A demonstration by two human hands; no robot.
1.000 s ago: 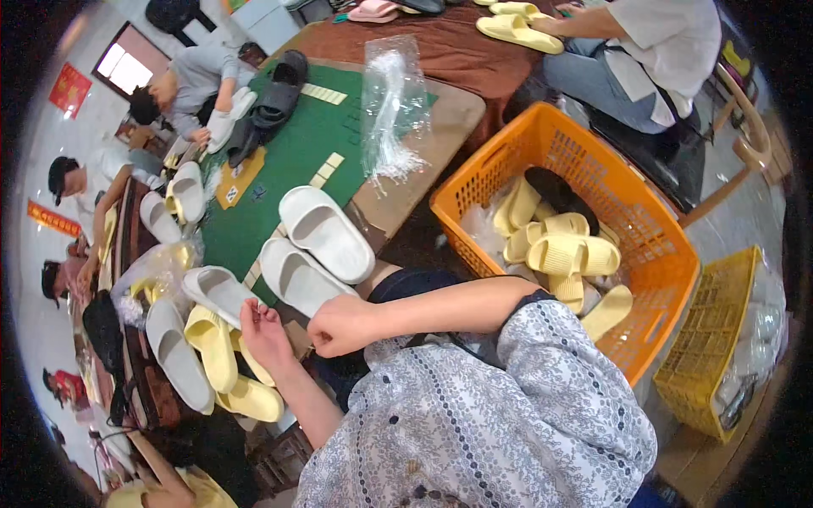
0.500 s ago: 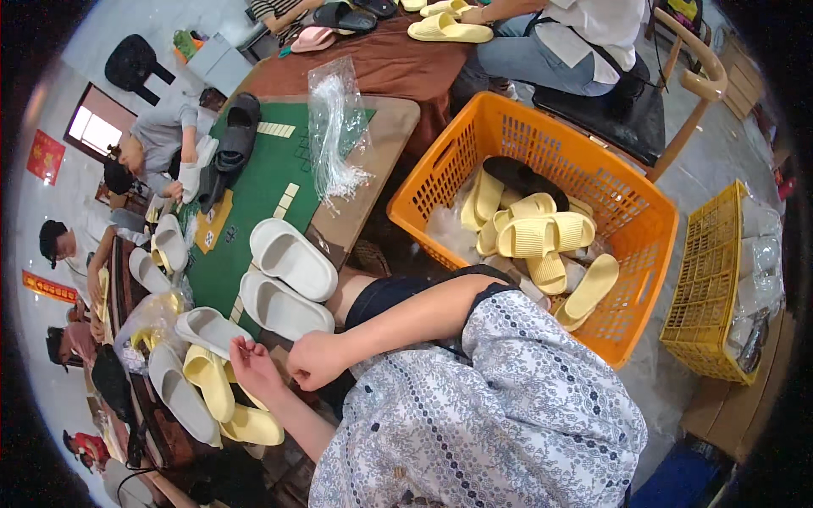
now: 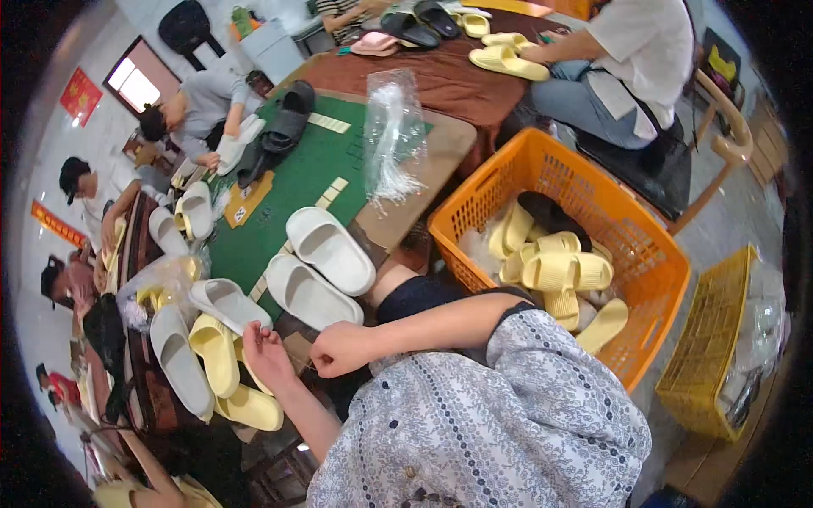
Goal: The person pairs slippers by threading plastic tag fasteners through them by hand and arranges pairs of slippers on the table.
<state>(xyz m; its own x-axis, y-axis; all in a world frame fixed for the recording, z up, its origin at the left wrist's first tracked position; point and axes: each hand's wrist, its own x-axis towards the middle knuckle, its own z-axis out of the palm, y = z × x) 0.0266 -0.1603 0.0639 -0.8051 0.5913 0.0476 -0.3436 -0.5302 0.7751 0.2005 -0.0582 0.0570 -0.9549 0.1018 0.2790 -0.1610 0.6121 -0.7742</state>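
Observation:
My left hand [image 3: 269,356] is held palm up with its fingers loosely bent and apart, nothing visible in it. It is close to a light grey slide slipper [image 3: 229,303] and a yellow slipper [image 3: 213,356]. Beside it, my right hand [image 3: 340,349] is closed, thumb against the fingers; whatever it may hold is hidden. Just beyond the right hand lies a pair of light grey slippers, the nearer one [image 3: 309,295] and the farther one [image 3: 332,250], at the table edge. Another grey slipper [image 3: 179,364] and a second yellow slipper [image 3: 252,408] lie to the left.
An orange crate [image 3: 639,271] with yellow slippers [image 3: 567,271] stands to my right, a yellow crate [image 3: 703,347] beyond it. On the green table top [image 3: 279,186] are dark slippers [image 3: 288,127] and a clear bag of white strings [image 3: 394,140]. Other people work around the tables.
The whole view has shifted, so the tables and crates appear farther right and lower. My hands keep nearly the same pose, a little apart, and the slippers beside them stay in place.

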